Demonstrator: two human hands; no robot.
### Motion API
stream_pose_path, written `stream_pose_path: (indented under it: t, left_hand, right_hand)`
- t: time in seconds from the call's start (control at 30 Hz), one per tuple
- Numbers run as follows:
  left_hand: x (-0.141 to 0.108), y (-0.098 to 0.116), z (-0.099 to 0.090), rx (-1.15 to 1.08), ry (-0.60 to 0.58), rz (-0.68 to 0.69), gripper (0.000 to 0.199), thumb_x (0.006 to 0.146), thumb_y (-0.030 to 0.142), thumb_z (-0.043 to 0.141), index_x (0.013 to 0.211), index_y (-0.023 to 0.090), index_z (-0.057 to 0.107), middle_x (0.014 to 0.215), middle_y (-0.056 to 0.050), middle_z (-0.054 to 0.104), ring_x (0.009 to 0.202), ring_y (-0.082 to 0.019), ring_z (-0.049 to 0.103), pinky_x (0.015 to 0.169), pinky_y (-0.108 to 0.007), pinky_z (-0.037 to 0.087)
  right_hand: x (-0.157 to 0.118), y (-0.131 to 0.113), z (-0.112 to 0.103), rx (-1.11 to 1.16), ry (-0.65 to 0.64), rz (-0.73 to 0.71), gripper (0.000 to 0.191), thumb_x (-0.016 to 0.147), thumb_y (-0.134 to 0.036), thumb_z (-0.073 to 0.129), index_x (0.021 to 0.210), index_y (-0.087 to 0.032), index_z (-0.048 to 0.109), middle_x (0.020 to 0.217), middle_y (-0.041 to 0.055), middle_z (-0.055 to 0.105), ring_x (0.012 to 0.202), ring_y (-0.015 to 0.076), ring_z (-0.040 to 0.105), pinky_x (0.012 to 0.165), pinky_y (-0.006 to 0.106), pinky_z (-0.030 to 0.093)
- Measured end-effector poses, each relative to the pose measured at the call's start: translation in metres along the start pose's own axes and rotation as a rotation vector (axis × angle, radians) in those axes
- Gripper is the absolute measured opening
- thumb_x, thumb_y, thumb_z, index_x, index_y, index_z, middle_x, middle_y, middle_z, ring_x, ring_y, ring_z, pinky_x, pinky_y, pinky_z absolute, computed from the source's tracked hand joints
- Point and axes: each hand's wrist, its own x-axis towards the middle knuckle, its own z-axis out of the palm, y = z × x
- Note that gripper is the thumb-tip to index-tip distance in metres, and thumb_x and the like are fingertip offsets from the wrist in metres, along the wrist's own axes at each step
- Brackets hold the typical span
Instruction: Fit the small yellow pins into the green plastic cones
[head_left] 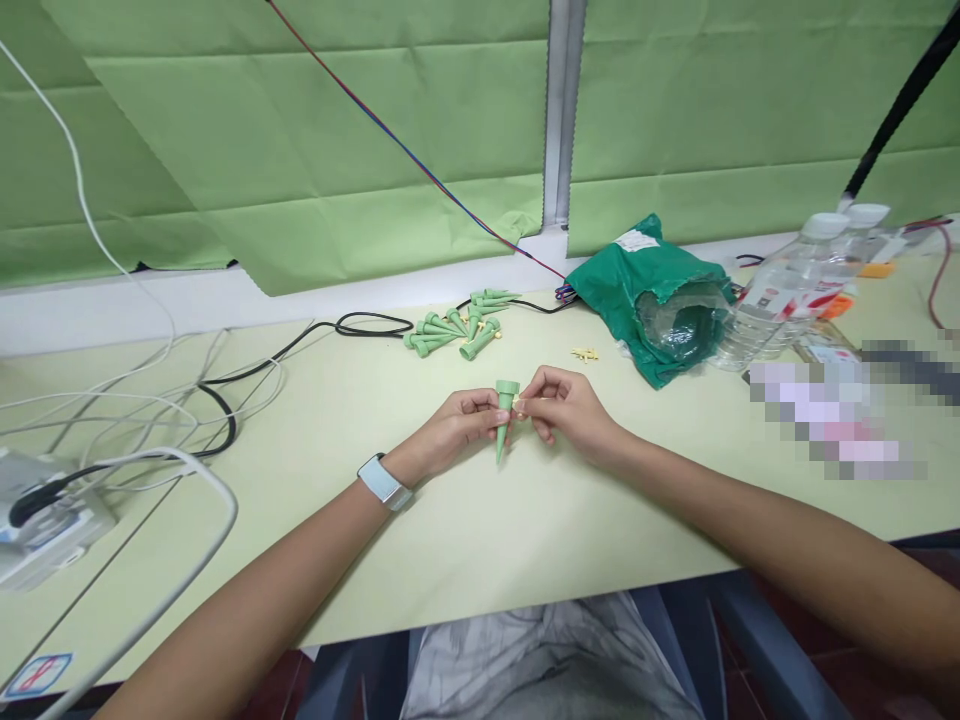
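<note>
Near centre | left hand (466,420), fingers closed, holds green tapered plastic spike (507,393) | right hand (568,402), closed, pinches small yellow plastic piece (517,401) — best brace spike

Looked like an office or small workroom, couldn't tell which. Pale surface (442,550) ran along the wall, green sheets (337,150) hung above it. Loose cables (221,440) and a plug (34,502) in a white box (49,560) sat at left, red-blue wire (420,165) crossed the sheets. Water bottles (795,285) at right, chair (780,650) below, reddish floor (855,685).
</note>
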Motion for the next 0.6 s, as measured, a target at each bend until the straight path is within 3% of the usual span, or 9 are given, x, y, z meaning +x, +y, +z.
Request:
stream_pose_path:
  t: [0.07,0.1,0.3,0.37,0.5,0.53,0.6]
  left_hand:
    - [0.001,-0.001,0.001,-0.006,0.020,0.004,0.024,0.083,0.034,0.082,0.081,0.013,0.070,0.082,-0.004,0.061,0.076,-0.014,0.055,0.070,-0.027,0.041]
    - [0.002,-0.001,0.000,-0.013,0.030,-0.002,0.024,0.083,0.034,0.082,0.080,0.013,0.070,0.081,-0.004,0.061,0.075,-0.014,0.056,0.070,-0.028,0.042]
    - [0.002,-0.005,-0.005,-0.086,0.007,-0.026,0.025,0.087,0.035,0.079,0.080,0.013,0.069,0.083,-0.005,0.061,0.074,-0.013,0.055,0.072,-0.029,0.043]
    - [0.001,-0.004,-0.005,-0.073,0.005,-0.011,0.023,0.087,0.034,0.079,0.082,0.014,0.069,0.083,-0.004,0.061,0.074,-0.013,0.054,0.070,-0.027,0.042]
    - [0.002,-0.004,-0.001,-0.046,0.051,0.017,0.022,0.084,0.033,0.082,0.082,0.014,0.071,0.082,-0.003,0.060,0.072,-0.011,0.049,0.066,-0.025,0.039]
    - [0.003,-0.004,-0.001,-0.049,0.062,0.011,0.022,0.084,0.033,0.082,0.082,0.013,0.071,0.081,-0.003,0.060,0.071,-0.011,0.049,0.065,-0.025,0.038]
    - [0.003,-0.004,-0.001,-0.072,0.067,-0.018,0.023,0.084,0.034,0.082,0.082,0.013,0.072,0.081,-0.003,0.061,0.071,-0.012,0.052,0.066,-0.026,0.040]
  right_hand:
    - [0.004,0.000,-0.001,0.152,-0.028,0.159,0.020,0.075,-0.032,0.074,0.078,-0.020,0.059,0.075,0.0025,0.067,0.048,0.0087,0.044,0.045,0.024,0.034]
    - [0.006,0.000,-0.002,0.158,-0.038,0.164,0.021,0.075,-0.033,0.075,0.079,-0.020,0.059,0.074,0.0024,0.067,0.048,0.0087,0.045,0.045,0.024,0.035]
    - [0.000,-0.007,-0.012,-0.363,-0.064,-0.351,0.013,0.084,-0.031,0.073,0.080,-0.022,0.065,0.078,0.0038,0.064,0.066,0.0156,0.058,0.058,0.028,0.044]
    - [0.000,-0.007,-0.012,-0.305,-0.055,-0.290,0.016,0.083,-0.034,0.075,0.081,-0.022,0.065,0.079,0.0040,0.066,0.063,0.0148,0.057,0.055,0.028,0.044]
    - [0.007,-0.004,-0.010,0.071,-0.055,0.106,0.032,0.075,-0.042,0.083,0.081,-0.021,0.060,0.074,0.0029,0.069,0.047,0.0098,0.047,0.045,0.026,0.038]
    - [0.008,-0.003,-0.010,0.095,-0.064,0.129,0.033,0.074,-0.044,0.083,0.081,-0.021,0.060,0.074,0.0028,0.069,0.046,0.0094,0.046,0.044,0.025,0.038]
    - [0.008,-0.003,-0.013,-0.030,-0.070,0.016,0.030,0.080,-0.043,0.079,0.083,-0.021,0.060,0.074,0.0024,0.068,0.049,0.0108,0.050,0.046,0.026,0.040]
